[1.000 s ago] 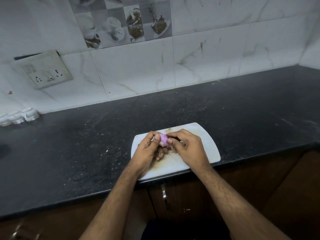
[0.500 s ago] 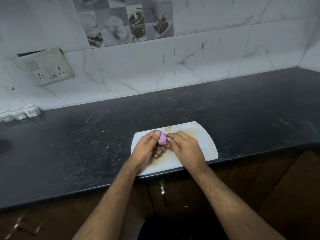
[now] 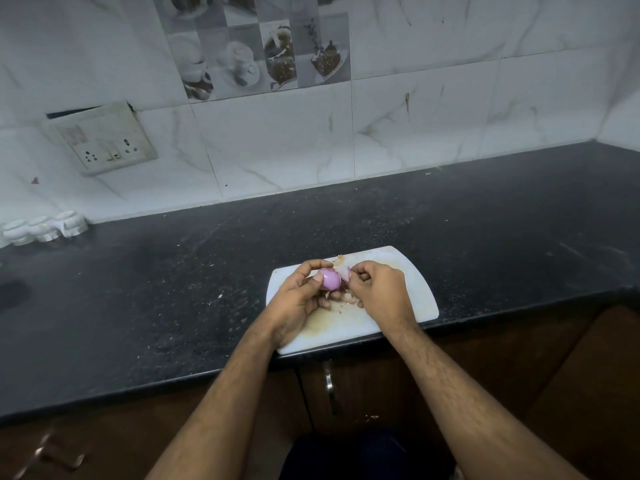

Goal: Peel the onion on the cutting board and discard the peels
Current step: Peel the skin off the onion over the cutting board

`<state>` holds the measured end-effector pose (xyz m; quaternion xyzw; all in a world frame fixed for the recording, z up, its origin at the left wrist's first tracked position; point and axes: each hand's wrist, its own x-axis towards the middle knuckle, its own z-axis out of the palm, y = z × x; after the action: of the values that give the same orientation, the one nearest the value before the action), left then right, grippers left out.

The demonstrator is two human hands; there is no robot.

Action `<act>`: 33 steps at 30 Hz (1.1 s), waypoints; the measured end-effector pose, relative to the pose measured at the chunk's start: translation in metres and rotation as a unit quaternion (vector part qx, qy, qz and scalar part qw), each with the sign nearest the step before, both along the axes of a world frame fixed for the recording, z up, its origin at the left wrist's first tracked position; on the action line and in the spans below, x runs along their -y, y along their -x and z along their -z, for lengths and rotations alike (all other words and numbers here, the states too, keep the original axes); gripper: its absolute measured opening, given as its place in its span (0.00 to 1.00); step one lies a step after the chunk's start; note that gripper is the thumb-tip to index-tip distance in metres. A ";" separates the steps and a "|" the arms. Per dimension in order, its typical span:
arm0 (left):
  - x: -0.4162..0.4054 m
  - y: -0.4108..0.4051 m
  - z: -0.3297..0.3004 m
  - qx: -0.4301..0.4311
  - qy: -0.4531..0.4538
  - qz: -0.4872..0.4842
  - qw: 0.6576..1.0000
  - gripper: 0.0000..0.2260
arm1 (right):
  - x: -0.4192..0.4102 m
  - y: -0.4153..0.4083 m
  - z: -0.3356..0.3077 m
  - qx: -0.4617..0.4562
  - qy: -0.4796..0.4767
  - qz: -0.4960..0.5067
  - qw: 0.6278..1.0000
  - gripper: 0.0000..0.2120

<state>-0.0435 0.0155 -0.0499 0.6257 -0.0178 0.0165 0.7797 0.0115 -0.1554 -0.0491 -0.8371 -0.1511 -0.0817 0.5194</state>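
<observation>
A small purple onion is held just above the white cutting board, which lies at the front edge of the black counter. My left hand grips the onion with thumb and fingers curled round it. My right hand pinches a pale strip of peel that sticks out from the onion's right side. A small scrap of peel lies on the board's far edge, and more scraps sit under my hands. The board's near half is stained brownish.
The black counter stretches left and right of the board, dusted with crumbs. A white holder with round cups stands at the far left against the tiled wall. A switch plate hangs on the wall. Wooden cabinet doors lie below.
My right hand has drawn away to the right, pulling a strip of peel off the onion. More of the onion's smooth purple surface shows. My left hand keeps its grip.
</observation>
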 end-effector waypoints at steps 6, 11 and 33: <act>0.000 -0.005 0.000 -0.006 0.044 -0.013 0.999 0.10 | 0.000 -0.006 0.004 0.023 0.052 0.010 0.998 0.07; 0.000 -0.008 0.003 0.004 0.069 -0.031 0.997 0.12 | -0.001 -0.004 0.003 0.092 0.043 -0.010 0.995 0.15; 0.008 0.005 0.008 0.053 -0.077 -0.083 0.992 0.16 | 0.000 0.017 0.003 0.169 0.098 -0.107 0.975 0.16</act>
<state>-0.0486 0.0072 -0.0577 0.6813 -0.0085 0.1134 0.7231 -0.0059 -0.1552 -0.0522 -0.8370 -0.3324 -0.1507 0.4077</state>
